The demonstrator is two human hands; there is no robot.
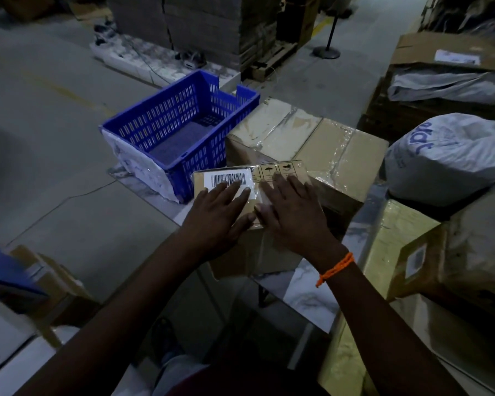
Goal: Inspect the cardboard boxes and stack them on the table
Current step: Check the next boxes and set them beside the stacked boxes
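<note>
Head view: a person presses both palms flat on a small cardboard box (257,255) at the near left edge of a white marbled table (309,292) in a dim warehouse. The left hand (217,207) lies with fingers straight and spread, partly covering the barcode label (226,178). The right hand (290,207), an orange thread (336,268) at its wrist, rests beside it with fingers straight and only slightly parted, thumbs almost meeting over the taped seam. Neither hand grips anything.

The small box touches a larger taped carton (320,144) just beyond it; a blue plastic crate (180,132) stands to the far left and a grey courier bag (452,158) to the right.

The check looks best done by sliding the left palm off the label so the code can be read, then running fingertips along the tape and corners for splits or dents. For stacking, a hold on the two opposite sides would probably serve better than pressure from above. The box sits close to the table edge, so it should be drawn inward or lifted squarely, printed handling marks kept facing up.
</note>
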